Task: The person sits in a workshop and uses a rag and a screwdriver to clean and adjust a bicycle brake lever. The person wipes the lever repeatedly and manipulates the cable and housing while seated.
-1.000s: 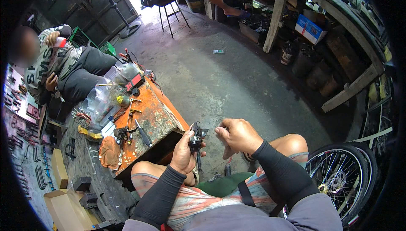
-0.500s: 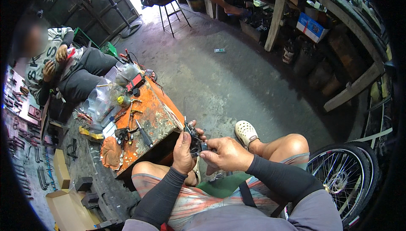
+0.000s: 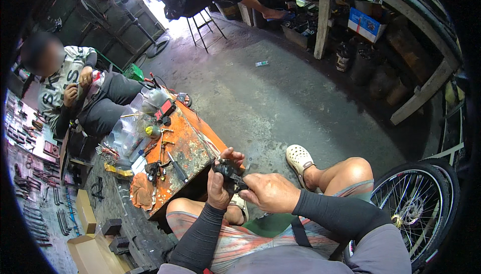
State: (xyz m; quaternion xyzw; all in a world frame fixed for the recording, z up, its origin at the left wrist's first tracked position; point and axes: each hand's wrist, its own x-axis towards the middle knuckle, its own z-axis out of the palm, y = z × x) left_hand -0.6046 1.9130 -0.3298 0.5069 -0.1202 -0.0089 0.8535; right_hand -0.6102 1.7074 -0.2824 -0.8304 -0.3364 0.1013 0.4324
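A small black mechanical part (image 3: 227,170) with a rounded end is held in front of my lap, above my knees. My left hand (image 3: 217,190) cradles it between thumb and palm, its fingers raised behind it. From the right, my right hand (image 3: 273,193) pinches the part's lower end between thumb and bent fingers. My grip partly covers the part, and its exact kind cannot be made out. Just left of my hands stands a worn orange bench (image 3: 193,141). A screwdriver (image 3: 178,166) with a dark handle lies on it, near an orange-brown cloth (image 3: 143,192).
Clear plastic containers (image 3: 123,133) and a red-black device (image 3: 165,108) crowd the bench's far end. A co-worker (image 3: 70,81) sits beyond it. Bicycle wheels (image 3: 411,214) lean at my right. Hand tools (image 3: 37,173) line the left side, above an open cardboard box (image 3: 95,254).
The black part has turned in my hands, showing its rounded end, and the thin cable above it no longer shows. My left fingers have lifted. The whole view has shifted slightly.
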